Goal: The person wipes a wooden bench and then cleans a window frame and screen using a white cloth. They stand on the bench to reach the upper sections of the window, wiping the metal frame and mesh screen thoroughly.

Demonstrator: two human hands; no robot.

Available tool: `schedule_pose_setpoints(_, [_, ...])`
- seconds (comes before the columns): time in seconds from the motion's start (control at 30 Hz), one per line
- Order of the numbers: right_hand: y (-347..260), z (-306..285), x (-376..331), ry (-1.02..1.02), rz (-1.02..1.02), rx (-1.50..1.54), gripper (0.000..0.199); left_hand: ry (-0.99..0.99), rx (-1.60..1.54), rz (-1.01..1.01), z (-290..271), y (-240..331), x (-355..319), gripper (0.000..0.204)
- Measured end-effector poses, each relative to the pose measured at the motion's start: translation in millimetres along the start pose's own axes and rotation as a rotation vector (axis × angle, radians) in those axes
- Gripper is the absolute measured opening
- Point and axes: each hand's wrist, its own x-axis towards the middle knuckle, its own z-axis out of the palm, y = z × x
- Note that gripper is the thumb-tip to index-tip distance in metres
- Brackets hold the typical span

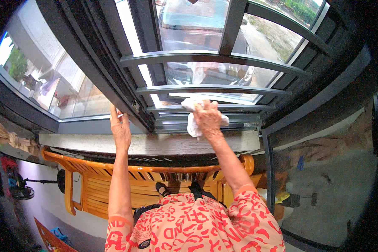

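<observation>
My right hand (208, 119) is closed on a crumpled white cloth (193, 128), part of which hangs below the fingers. The cloth is at the lowest bars of the dark grey window grille (214, 89), just above the window track (176, 124). To the left, my left hand (121, 133) grips the lower edge of the dark window sash (88, 59). A short white piece (120, 115) shows among its fingers; its kind is too small to make out. Both arms reach forward.
A pale stone sill (168, 145) runs below the window. Under me stands a slatted wooden bench (101, 189), with my feet on it. A black fan (23, 191) is at the left. On the right, a dark-framed glass panel (323, 168) stands open. Outside, a vehicle (193, 21) is visible.
</observation>
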Motion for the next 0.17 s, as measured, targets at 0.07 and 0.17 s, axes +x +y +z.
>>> schedule_pose_setpoints(0.07, [27, 3, -3, 0.064, -0.056, -0.011, 0.022, 0.022, 0.047, 0.048, 0, -19, -6, 0.054])
schedule_pose_setpoints(0.17, [61, -1, -3, -0.3, 0.025, 0.018, 0.033, 0.059, 0.234, 0.064, -3, -54, -20, 0.062])
